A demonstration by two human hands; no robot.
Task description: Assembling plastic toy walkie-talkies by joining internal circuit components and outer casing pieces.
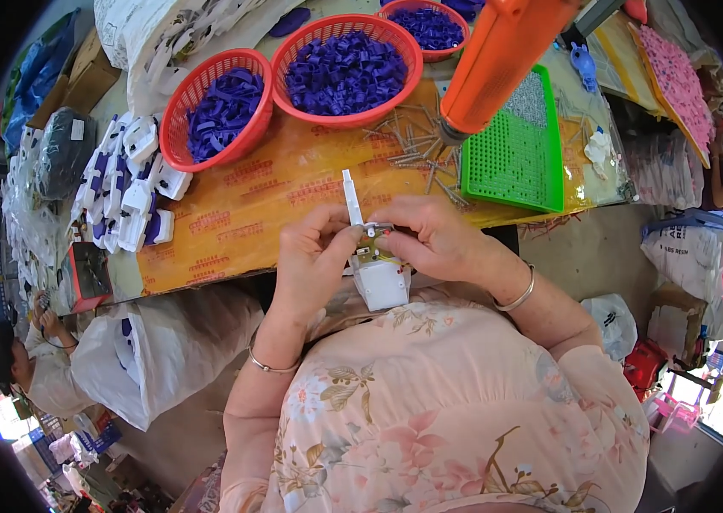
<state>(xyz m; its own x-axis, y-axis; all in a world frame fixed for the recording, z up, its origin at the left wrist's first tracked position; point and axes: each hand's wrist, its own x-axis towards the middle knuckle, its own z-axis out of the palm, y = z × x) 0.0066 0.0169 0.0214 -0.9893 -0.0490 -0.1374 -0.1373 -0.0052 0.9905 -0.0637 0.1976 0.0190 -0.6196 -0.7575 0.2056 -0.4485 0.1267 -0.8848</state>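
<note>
Close to my body, at the table's front edge, I hold a white plastic housing [383, 286] with a boxy lower end and a narrow arm pointing away from me. Small metal and coloured parts sit in its middle, partly covered by my fingers. My left hand [306, 261] grips its left side, thumb pressed on the middle. From the other side my right hand [438, 239] pinches at the same small parts with thumb and forefinger. What exactly lies between those fingertips is too small to make out. An orange power screwdriver [490, 73] hangs above the table, beyond my right hand.
Red baskets [216, 107] of purple plastic pieces [344, 73] stand at the back. White-and-purple assembled units [126, 184] are piled at the left. Loose long screws [417, 141] lie beside a green tray [511, 162] of small metal parts. Another person [32, 359] sits at far left.
</note>
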